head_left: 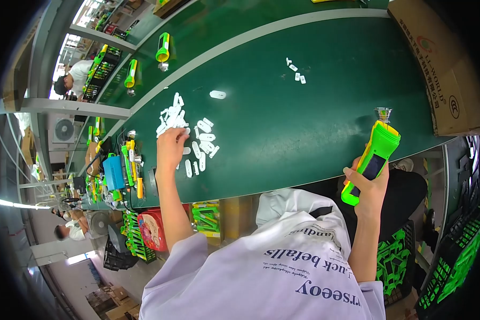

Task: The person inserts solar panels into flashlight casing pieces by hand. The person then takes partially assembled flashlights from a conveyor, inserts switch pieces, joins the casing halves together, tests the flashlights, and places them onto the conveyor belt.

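Right hand: this grip [369, 184] is closed round the narrower body of the green-and-yellow flashlight casing [383, 143], probably because that leaves the flared head unobstructed.
Flashlight casing: held tilted at the right, across the near edge of the table [261, 138], flared head toward the far side and dark panel [374, 166] in view.
Reflector cup: the silver reflector [383, 112] sits just beyond the head on thin wires, apart from the casing; pointing it away from the body likely spares those wires.
Left hand: this grip [174, 143] is at the near side of the white pile, fingers drawn nearly together with a piece by the tips; I cannot tell whether it is pinched.
White plastic pieces: the oblong parts [207, 137] lie heaped and scattered on the left, presumably for easy reach.
Cardboard carton: it stands at the far right [437, 69], well apart from the white pieces.
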### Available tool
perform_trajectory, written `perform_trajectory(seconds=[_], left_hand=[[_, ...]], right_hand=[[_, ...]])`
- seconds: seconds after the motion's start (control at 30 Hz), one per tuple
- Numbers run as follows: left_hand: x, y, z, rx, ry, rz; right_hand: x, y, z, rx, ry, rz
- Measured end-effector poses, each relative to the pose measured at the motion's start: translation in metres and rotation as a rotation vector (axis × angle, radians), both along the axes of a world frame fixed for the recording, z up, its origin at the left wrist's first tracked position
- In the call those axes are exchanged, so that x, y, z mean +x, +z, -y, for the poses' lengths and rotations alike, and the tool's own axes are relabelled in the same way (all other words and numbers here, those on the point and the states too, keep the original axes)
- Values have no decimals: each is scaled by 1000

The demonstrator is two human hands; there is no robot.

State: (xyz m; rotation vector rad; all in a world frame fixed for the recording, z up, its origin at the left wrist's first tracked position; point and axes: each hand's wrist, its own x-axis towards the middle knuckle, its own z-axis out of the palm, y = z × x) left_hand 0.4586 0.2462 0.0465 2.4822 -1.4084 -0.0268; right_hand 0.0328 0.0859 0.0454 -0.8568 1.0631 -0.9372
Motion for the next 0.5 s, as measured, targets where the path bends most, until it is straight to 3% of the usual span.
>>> perform_trajectory(seconds=[0.1, 0.2, 0.27, 0.3, 0.37, 0.43, 0.5], left_hand=[[8, -7, 0, -59, 73, -19], [5, -7, -2, 2, -76, 155], [-14, 0, 11, -231, 62, -78], [-36, 9, 26, -323, 193, -472], [-68, 9, 44, -150, 71, -736], [-100, 5, 65, -1, -10, -414], [-105, 9, 72, 21, -26, -342]], right_hand=[[-2, -1, -2, 21, 5, 0], [-4, -2, -4, 37, -27, 4], [-6, -5, -4, 47, -32, 18], [-7, -6, -5, 59, -28, 34], [-7, -5, -7, 89, -19, 42], [-8, -7, -9, 72, 16, 78], [-7, -4, -10, 81, 11, 67]])
